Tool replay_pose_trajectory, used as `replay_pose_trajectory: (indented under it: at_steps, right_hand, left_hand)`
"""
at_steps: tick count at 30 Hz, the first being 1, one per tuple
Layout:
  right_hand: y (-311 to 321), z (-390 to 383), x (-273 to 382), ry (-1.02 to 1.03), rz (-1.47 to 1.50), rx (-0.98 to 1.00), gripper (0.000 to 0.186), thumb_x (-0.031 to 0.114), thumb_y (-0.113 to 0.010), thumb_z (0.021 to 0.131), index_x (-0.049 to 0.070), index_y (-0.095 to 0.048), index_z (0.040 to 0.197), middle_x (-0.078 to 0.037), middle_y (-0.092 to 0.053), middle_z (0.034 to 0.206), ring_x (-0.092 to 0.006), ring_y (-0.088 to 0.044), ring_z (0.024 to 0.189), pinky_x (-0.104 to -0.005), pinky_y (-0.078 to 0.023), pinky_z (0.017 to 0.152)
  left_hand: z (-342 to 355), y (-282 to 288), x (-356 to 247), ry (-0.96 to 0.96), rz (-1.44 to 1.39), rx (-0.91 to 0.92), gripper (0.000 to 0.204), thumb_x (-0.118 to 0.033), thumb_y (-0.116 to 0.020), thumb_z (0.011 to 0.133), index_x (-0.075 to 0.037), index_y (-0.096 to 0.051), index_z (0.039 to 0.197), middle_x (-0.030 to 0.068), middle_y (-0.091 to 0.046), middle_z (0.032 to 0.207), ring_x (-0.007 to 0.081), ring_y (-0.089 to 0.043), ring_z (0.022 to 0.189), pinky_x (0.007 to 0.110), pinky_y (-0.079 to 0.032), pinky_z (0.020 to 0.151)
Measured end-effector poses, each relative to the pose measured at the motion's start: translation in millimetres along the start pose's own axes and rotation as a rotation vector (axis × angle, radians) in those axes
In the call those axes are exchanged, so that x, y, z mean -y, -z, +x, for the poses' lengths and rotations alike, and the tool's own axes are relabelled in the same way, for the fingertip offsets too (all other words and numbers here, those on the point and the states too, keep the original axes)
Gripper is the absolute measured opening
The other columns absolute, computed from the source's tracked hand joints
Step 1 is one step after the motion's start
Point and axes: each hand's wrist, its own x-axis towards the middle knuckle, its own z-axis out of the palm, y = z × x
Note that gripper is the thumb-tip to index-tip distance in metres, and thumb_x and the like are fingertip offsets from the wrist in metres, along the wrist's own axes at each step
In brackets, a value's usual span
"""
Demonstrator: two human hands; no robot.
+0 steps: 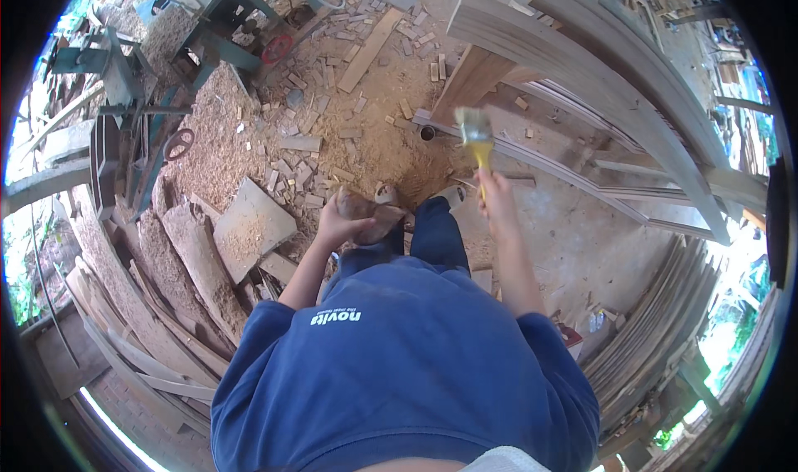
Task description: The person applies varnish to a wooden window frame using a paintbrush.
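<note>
My right hand (499,202) is closed round the yellow handle of a paintbrush (476,133). The brush points away from me, its pale bristles at the far end. In front of my legs, my left hand (339,223) grips a brown, rounded wooden piece (384,221), thumb laid across it. Its exact kind is hard to make out. A small round can (427,132) with a dark inside stands on the floor just left of the brush head.
Wood offcuts (303,144) and sawdust cover the floor ahead. Large wooden frames (573,56) stand at the right. Green machinery (224,48) is at the far left. Rough planks (195,256) lie left, and stacked boards (652,314) lie right.
</note>
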Motion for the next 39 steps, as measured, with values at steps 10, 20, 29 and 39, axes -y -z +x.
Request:
replay_pose_trajectory:
  at_steps: [10,20,29,39]
  right_hand:
    - [-25.0,151.8,25.4,0.582,-0.423,-0.536,0.04,0.036,-0.047,0.097,-0.003,-0.054,0.096,-0.028,-0.064,0.091,-0.047,-0.06,0.092,-0.0505,-0.046,0.075]
    - [-22.4,173.0,-53.9,-0.091,-0.325,-0.155,0.051,0.043,-0.049,0.094,-0.006,-0.059,0.104,-0.025,-0.066,0.094,-0.0415,-0.062,0.094,-0.046,-0.047,0.08]
    - [-17.2,122.9,-0.3,0.555,-0.255,-0.438,0.042,0.038,-0.049,0.097,-0.003,-0.057,0.095,-0.024,-0.064,0.087,-0.0419,-0.062,0.082,-0.0456,-0.047,0.071]
    - [-47.1,268.6,-59.4,0.461,-0.309,-0.628,0.039,0.039,-0.044,0.097,0.003,-0.054,0.11,-0.027,-0.066,0.089,-0.0473,-0.062,0.087,-0.0552,-0.049,0.073]
  left_hand:
    - [-53.9,9.1,47.4,0.266,0.064,-0.024,0.06,-0.026,-0.09,0.053,0.001,-0.065,0.101,0.0114,-0.071,0.094,0.0204,-0.067,0.088,0.034,-0.052,0.08]
    - [-45.8,10.5,37.0,0.201,0.432,0.141,0.091,-0.044,-0.083,0.062,0.003,-0.047,0.132,0.024,-0.06,0.121,0.0329,-0.058,0.114,0.039,-0.044,0.097]
    - [-11.3,38.3,23.0,0.505,-0.023,0.154,0.06,-0.051,-0.038,0.097,0.001,-0.062,0.115,0.0166,-0.067,0.103,0.0279,-0.064,0.094,0.036,-0.049,0.081]
    - [-2.6,8.4,56.1,0.264,0.46,0.424,0.067,-0.055,-0.046,0.092,0.004,-0.057,0.121,0.026,-0.055,0.126,0.0382,-0.049,0.122,0.041,-0.038,0.102]
